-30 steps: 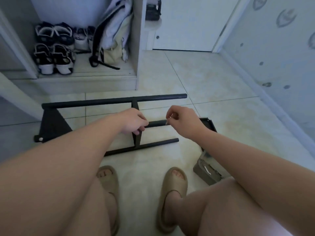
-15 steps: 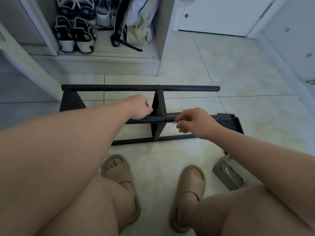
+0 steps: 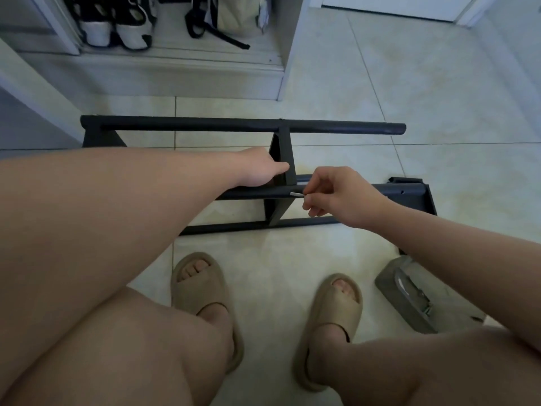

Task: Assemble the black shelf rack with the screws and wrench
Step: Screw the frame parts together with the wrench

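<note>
The black shelf rack (image 3: 243,127) lies on the tiled floor in front of me, with three long bars joined by a middle cross brace (image 3: 282,159). My left hand (image 3: 257,171) reaches behind that brace above the middle bar; its fingers are hidden. My right hand (image 3: 336,194) pinches a small silver wrench or screw (image 3: 297,194) with its tip at the middle bar, just right of the brace. A black end bracket (image 3: 427,197) sits at the rack's right end.
A grey plastic packet of hardware (image 3: 409,291) lies on the floor at my right, partly under my forearm. My feet in tan slippers (image 3: 202,285) are close to the rack. A white cabinet with shoes (image 3: 117,27) and a bag stands behind.
The camera tilted down and closer. My left hand slid right along the middle bar to behind the brace. My right hand stayed at the bar with the silver piece.
</note>
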`<move>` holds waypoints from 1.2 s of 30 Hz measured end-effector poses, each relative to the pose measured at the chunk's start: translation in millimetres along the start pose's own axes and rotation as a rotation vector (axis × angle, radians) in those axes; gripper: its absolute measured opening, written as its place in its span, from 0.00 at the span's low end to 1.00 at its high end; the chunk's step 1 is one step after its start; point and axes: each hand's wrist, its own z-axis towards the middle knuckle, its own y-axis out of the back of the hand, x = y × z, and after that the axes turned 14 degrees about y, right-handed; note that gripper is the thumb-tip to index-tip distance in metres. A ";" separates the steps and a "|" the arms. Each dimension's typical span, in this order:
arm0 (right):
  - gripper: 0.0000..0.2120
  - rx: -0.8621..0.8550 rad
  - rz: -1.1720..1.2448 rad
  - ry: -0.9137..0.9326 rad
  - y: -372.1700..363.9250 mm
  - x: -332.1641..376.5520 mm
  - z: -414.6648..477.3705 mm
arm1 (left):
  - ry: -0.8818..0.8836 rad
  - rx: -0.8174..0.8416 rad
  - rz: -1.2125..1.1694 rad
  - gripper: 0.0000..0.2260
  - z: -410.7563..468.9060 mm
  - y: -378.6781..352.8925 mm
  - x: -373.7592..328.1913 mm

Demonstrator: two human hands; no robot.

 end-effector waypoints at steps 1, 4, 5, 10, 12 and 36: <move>0.06 0.000 -0.010 0.004 -0.2 -1.2 -1.0 | 0.000 0.001 -0.001 0.23 1.4 -0.7 -0.7; 0.08 -0.004 -0.044 0.011 -0.7 -2.1 -3.3 | -0.014 0.012 -0.014 0.20 4.1 -3.0 -3.9; 0.08 -0.004 -0.055 0.014 -1.3 -1.6 -3.8 | -0.020 0.019 -0.014 0.19 4.8 -4.0 -4.7; 0.09 0.022 -0.144 0.058 -10.0 1.7 -3.9 | -0.022 0.037 0.048 0.17 2.5 -7.5 -7.5; 0.09 0.019 -0.170 0.062 -12.3 0.6 -2.5 | -0.021 0.036 0.072 0.17 0.7 -7.6 -8.5; 0.09 -0.071 -0.157 0.049 -29.2 -9.6 7.6 | 0.033 0.039 0.083 0.21 -3.5 -6.8 -12.3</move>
